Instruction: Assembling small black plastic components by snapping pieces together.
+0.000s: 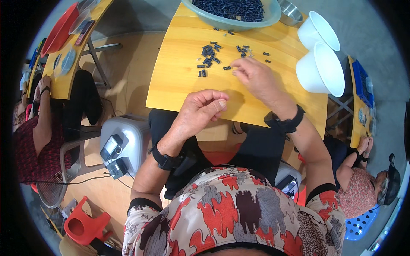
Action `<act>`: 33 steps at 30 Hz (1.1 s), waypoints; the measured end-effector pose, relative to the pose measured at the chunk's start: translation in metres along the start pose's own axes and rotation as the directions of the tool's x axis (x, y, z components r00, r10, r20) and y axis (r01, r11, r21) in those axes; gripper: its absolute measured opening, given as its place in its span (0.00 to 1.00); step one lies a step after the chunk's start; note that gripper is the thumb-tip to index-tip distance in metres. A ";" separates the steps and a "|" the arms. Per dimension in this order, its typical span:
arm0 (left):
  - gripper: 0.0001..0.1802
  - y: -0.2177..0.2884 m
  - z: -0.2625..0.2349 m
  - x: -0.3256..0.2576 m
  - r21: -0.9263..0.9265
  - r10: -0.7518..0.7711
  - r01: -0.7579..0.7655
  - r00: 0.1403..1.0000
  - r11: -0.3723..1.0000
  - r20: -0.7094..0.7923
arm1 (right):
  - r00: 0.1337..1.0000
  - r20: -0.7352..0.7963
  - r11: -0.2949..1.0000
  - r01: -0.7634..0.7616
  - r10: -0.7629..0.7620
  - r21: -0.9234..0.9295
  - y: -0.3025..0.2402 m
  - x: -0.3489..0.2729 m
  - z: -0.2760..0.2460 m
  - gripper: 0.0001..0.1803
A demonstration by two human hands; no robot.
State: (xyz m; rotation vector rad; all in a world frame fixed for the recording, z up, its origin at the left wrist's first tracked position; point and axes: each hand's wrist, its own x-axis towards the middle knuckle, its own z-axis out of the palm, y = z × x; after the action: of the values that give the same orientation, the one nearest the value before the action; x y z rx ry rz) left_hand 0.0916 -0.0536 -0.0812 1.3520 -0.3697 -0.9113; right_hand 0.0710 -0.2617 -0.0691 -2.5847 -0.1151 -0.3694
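Note:
My left hand (200, 112) is above the near edge of the yellow table, its fingers curled and thumb pressed against them. Whatever it may hold is hidden. My right hand (257, 80) is low over the tabletop, with index finger and thumb bent a little apart. Just left of its fingertips lies a small black plastic piece (227, 68). Farther left is a loose heap of similar black pieces (208, 53). Beyond my right fingertips a smaller cluster of black pieces (243, 51) lies beside some small clear bits (250, 55).
At the far edge stands a wide basin (200, 16) filled with black pieces, next to a metal bowl (291, 13). Two white tubs (308, 68) stand along the right edge. People sit at tables on both sides. A grey stool (134, 141) stands at my left.

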 end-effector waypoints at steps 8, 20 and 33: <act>0.10 -0.002 -0.003 -0.013 -0.039 -0.019 0.019 1.000 0.999 -0.018 | 0.996 0.087 0.954 0.056 -0.032 -0.294 -0.001 0.012 0.022 0.05; 0.14 0.003 0.017 -0.009 -0.132 0.040 -0.068 0.977 0.989 -0.208 | 0.974 -0.151 0.986 0.168 -0.169 -0.014 -0.049 -0.038 -0.006 0.06; 0.09 0.014 0.028 -0.024 -0.547 0.013 0.000 1.000 0.837 0.020 | 0.971 -0.071 0.665 -0.103 0.228 0.740 -0.068 -0.067 -0.020 0.12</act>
State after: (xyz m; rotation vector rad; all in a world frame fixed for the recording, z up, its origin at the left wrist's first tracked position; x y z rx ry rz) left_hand 0.0619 -0.0555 -0.0549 0.8079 -0.1099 -0.9371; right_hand -0.0082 -0.2146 -0.0384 -1.7302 0.0327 -0.3623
